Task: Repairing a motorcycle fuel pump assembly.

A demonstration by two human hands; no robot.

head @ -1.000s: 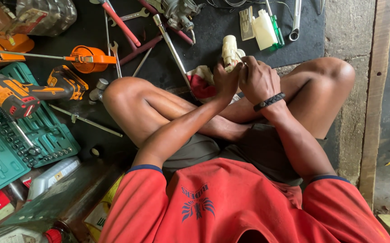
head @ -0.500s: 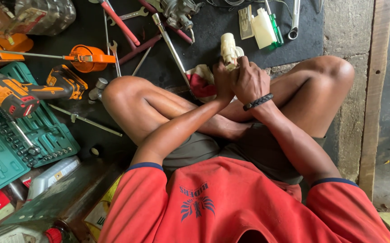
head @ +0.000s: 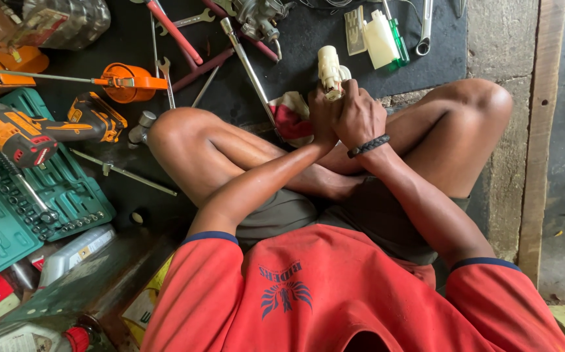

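Both hands have crept a little away from the body over the last second, and the cream plastic part (head: 329, 68) now sticks up higher out of them, tilted a touch to the left. Right hand (head: 359, 117), the one with the dark braided wristband (head: 368, 146), is wrapped over the lower end of the part with its grip pressed closed around it. Left hand (head: 321, 120) sits just beside it, touching, its grip curled against the same piece, though the fingertips are hidden so I can't tell how tight that pinch is. So the part is up off the floor, held above the crossed legs, just over the red and white rag (head: 291, 116). Looks like they're mid-adjustment on it, not setting it down. Long metal bar (head: 248, 68) and the black mat (head: 308, 39) haven't budged, nor has the orange cordless drill (head: 31, 133) off to the left.
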